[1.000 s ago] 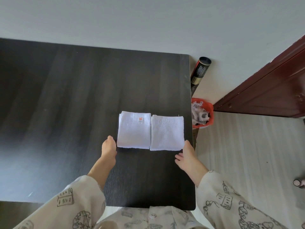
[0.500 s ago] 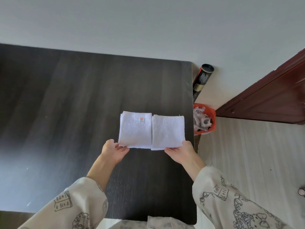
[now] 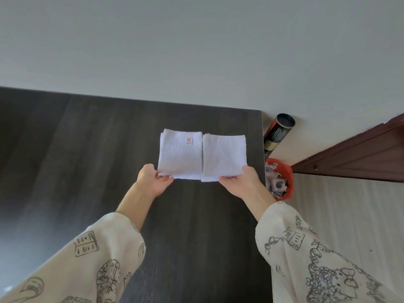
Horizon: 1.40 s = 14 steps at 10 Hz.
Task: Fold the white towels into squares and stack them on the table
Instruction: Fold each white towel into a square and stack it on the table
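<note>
Two folded white towels lay side by side on the dark table [image 3: 109,171], close to its right edge, and their inner edges touched along a seam that ran from near to far. The left towel [image 3: 180,155] showed a small orange label on its top, and the right towel [image 3: 224,157] was plain. The person stood at the near side with both arms stretched forward. The left hand [image 3: 154,182] held the near left corner of the left towel, with the thumb on top of the cloth and the fingers tucked below it. The right hand [image 3: 239,182] held the near right corner of the right towel in the same way, thumb above and fingers below, so both hands were pinching cloth. The near edge of the pair looked slightly raised from the table. Both towels lay on the far side of the fingers, and each hand was next to its own towel, so neither hand had to cross over. I judged that the folding was finished and only the stacking remained; for this, one towel should travel sideways across the seam onto the other. Beside the table, on the right, stood a red bin [image 3: 281,180] and a black tube [image 3: 278,132] against the wall.
</note>
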Motion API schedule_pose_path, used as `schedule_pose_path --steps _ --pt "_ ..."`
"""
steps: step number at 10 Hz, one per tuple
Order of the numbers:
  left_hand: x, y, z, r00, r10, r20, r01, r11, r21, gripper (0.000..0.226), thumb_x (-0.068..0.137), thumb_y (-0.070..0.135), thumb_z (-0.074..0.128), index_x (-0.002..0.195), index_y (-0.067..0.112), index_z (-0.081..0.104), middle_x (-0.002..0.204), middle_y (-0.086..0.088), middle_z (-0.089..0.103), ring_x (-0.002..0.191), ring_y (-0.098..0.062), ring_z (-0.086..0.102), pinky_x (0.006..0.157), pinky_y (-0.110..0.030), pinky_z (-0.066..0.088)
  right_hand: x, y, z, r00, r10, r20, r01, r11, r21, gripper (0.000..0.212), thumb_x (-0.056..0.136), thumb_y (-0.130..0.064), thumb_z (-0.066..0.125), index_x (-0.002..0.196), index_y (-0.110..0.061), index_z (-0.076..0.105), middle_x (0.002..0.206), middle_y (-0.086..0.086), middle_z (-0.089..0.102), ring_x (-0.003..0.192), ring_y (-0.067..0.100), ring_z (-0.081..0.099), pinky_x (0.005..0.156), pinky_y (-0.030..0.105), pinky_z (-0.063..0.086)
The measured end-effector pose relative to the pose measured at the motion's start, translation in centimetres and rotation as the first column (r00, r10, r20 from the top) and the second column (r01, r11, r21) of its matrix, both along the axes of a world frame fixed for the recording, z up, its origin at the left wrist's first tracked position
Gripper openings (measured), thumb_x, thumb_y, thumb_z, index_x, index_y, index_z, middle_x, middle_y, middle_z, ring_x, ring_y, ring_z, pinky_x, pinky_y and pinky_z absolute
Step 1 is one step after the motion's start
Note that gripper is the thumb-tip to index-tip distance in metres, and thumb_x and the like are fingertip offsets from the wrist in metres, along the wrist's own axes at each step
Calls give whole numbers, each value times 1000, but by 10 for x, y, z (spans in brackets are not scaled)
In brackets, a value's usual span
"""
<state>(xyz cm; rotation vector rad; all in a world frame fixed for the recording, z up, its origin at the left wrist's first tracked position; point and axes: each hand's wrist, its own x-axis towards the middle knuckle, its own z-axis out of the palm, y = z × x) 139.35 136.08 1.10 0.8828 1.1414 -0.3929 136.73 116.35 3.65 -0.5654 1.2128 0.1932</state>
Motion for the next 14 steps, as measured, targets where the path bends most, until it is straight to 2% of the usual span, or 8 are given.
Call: schedule_pose_path --steps 1,2,3,8,10,11,12,14 --pt "44 -2 -9 996 -83 36 84 996 -10 35 98 17 21 106 -9 42 135 -22 44 122 -35 47 106 -46 33 40 -5 -12 999 -3 53 -3 995 104 29 100 -19 28 89 8 32 102 35 41 141 32 20 115 36 23" --pt "80 -4 -11 995 -83 49 83 997 -1 45 98 15 20 136 -7 26 134 -22 44 121 -36 48 106 -47 35 73 -10 -17 995 -22 96 6 988 156 24 97 -17 36 114 -3 44 104 15 56 123 33 47 98 26 43" --pt "107 -9 -10 992 -98 80 100 995 -23 47 97 16 21 139 -5 24 135 -21 45 121 -36 48 107 -45 33 99 -13 -18 989 -39 144 12 983 184 34 95 -15 38 125 -11 52 127 9 57 115 26 53 102 28 39" --pt "127 -16 -15 968 -242 64 239 970 47 43 95 16 24 136 3 34 138 -14 42 128 -32 41 107 -45 34 117 -21 -28 986 -27 164 -7 979 203 28 93 -21 45 115 -4 52 131 11 54 121 24 52 102 31 41" --pt "141 -18 -32 762 -647 28 517 634 576 43 97 25 22 129 6 43 90 3 47 98 -20 36 85 -32 31 114 -39 -45 973 202 -110 -226 928 -298 46 97 -33 37 136 -10 38 135 12 44 122 30 46 100 42 40" --pt "150 -13 -45 680 -731 49 574 573 585 45 96 34 16 116 13 49 114 3 49 104 -16 42 93 -28 29 126 -57 -59 929 307 -205 -363 664 -654 38 99 -26 26 120 -4 49 126 17 50 98 25 49 85 35 41" --pt "155 -11 -52 669 -741 56 598 582 551 61 92 49 14 134 17 44 136 3 48 126 -18 42 111 -37 26 139 -62 -60 862 487 -137 -450 613 -649 33 97 -34 27 79 -17 48 87 5 50 72 14 42 71 30 36" --pt "158 -9 -63 667 -741 78 599 595 536 62 92 53 15 142 20 35 145 3 40 135 -19 34 115 -40 19 145 -64 -77 810 579 -89 -522 645 -558 62 92 -55 30 141 -17 37 130 -3 47 121 17 43 103 32 32"
